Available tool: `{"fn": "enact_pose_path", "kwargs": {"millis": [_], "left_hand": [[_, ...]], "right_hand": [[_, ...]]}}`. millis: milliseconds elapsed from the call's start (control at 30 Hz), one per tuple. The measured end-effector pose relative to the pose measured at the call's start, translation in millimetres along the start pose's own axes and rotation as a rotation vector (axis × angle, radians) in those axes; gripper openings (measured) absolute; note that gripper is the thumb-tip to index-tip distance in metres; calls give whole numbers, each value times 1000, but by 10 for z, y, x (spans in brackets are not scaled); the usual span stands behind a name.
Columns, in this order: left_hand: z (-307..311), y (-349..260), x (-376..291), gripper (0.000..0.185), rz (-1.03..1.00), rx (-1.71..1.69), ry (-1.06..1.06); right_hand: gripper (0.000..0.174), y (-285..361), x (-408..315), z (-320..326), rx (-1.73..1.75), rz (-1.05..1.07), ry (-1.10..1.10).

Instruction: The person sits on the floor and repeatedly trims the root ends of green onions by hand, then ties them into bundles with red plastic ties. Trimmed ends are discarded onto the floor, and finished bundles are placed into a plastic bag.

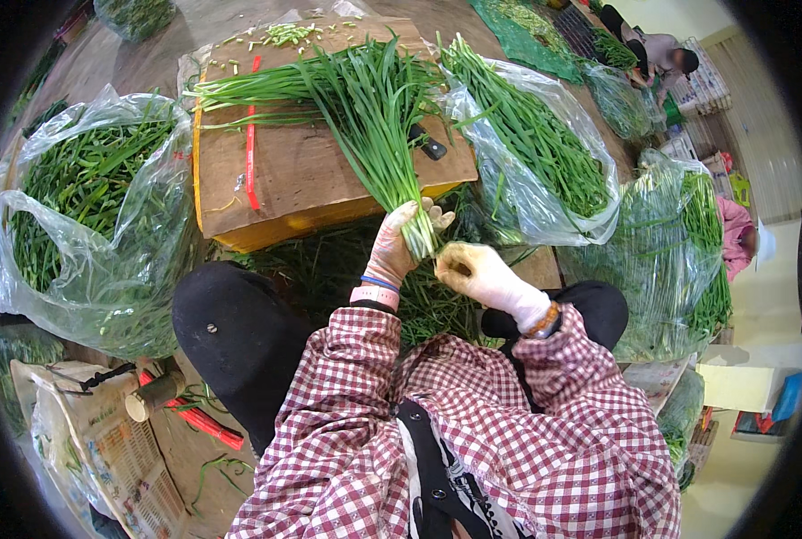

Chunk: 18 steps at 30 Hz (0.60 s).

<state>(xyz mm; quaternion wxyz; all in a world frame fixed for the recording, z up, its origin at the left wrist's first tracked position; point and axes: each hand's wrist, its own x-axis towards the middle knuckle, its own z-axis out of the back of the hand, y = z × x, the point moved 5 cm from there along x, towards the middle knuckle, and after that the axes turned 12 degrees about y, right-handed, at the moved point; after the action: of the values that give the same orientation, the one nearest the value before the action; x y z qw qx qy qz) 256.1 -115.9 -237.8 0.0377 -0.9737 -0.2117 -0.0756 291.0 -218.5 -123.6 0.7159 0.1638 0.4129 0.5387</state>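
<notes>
My gloved left hand (401, 236) is closed around the pale stem ends of a bunch of green garlic chives (381, 141), whose leaves fan out over a box topped with a brown board (307, 162). Just right of the stem ends is my gloved right hand (472, 273), its thumb and fingertips brought together; whether a thin piece is pinched there I cannot tell. Other chives (259, 91) lie across the board, over a red strip (251, 135). A black-handled tool (433, 147) lies partly under the leaves. Cut stem pieces (286, 34) are scattered at the far edge.
Clear plastic bags of greens stand at left (98, 269) and right (542, 155) of the box, with a larger wrapped bundle (657, 263) farther right. Loose leaves (435, 303) lie below my hands. Red strips (206, 424) lie at lower left. Two other people sit at right.
</notes>
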Motion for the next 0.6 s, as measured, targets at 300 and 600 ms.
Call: {"fn": "enact_pose_path", "kwargs": {"millis": [300,600], "left_hand": [[41,82,25,23,81,163,-208],[46,65,28,22,91,205,-275]], "right_hand": [[12,-58,-76,269,309,-111,-313],[20,-331,309,105,199,-111,-424]]}}
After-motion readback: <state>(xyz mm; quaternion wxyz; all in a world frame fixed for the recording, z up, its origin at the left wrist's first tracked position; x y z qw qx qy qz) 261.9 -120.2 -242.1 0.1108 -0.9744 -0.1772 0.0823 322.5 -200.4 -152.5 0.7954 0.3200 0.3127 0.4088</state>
